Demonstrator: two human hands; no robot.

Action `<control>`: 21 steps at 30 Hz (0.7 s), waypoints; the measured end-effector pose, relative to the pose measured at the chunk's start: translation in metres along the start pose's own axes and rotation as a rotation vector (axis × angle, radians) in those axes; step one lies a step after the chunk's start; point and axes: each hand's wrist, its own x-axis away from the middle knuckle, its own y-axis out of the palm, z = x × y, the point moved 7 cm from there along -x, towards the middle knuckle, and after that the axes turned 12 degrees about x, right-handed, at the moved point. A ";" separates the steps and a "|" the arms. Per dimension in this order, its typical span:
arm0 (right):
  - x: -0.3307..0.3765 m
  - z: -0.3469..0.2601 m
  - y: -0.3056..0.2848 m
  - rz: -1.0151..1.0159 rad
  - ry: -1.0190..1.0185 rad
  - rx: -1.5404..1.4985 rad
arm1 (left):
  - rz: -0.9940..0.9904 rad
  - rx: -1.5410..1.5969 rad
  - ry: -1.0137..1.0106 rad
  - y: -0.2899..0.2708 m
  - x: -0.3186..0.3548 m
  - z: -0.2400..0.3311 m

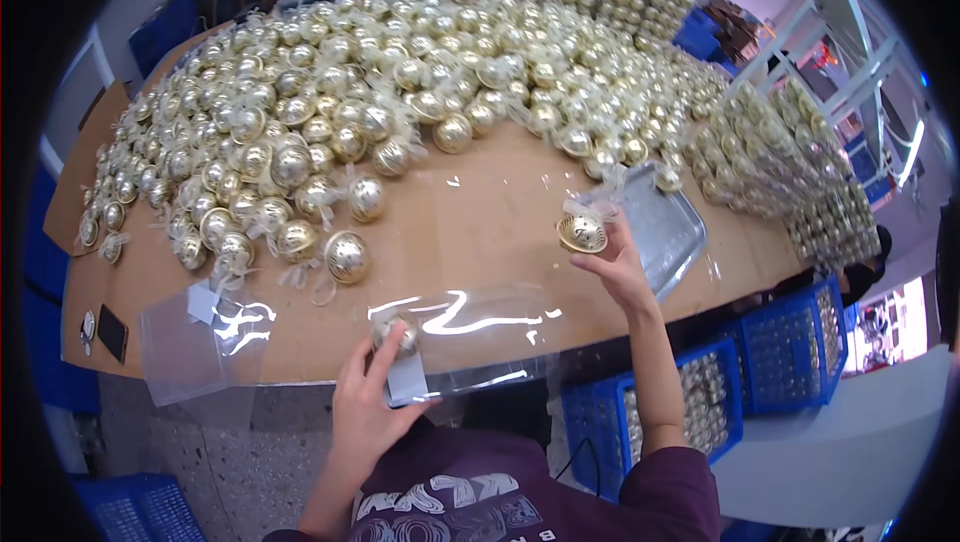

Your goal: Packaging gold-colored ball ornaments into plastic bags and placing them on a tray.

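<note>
My right hand [618,264] is raised over the table, its fingers closed round a gold bauble [581,233] with a pale sheer ribbon on top. Close to the table's front edge, my left hand [368,397] grips a clear plastic bag [485,342], its fingers pressed on another bauble [392,334] that appears to be inside. A small white card [407,380] shows through the film beside those fingers. Glare on the plastic hides part of the bag's outline.
A large heap of ribboned gold baubles [300,112] covers the table's far side. A metal tray [672,232] lies at right, near stacked clear packs [770,152]. Blue crates [735,392] of baubles stand below right. At left are more clear film [180,352] and a phone [112,333].
</note>
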 end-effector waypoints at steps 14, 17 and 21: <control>0.071 -0.005 0.098 -0.858 -0.084 0.156 | -0.029 0.103 -0.031 0.005 0.002 -0.007; 0.058 -0.006 0.164 -0.858 0.036 -0.003 | -0.099 0.171 0.050 0.011 0.003 0.005; 0.048 -0.014 0.206 -0.766 0.255 -0.106 | 0.004 0.132 0.032 -0.004 -0.008 -0.006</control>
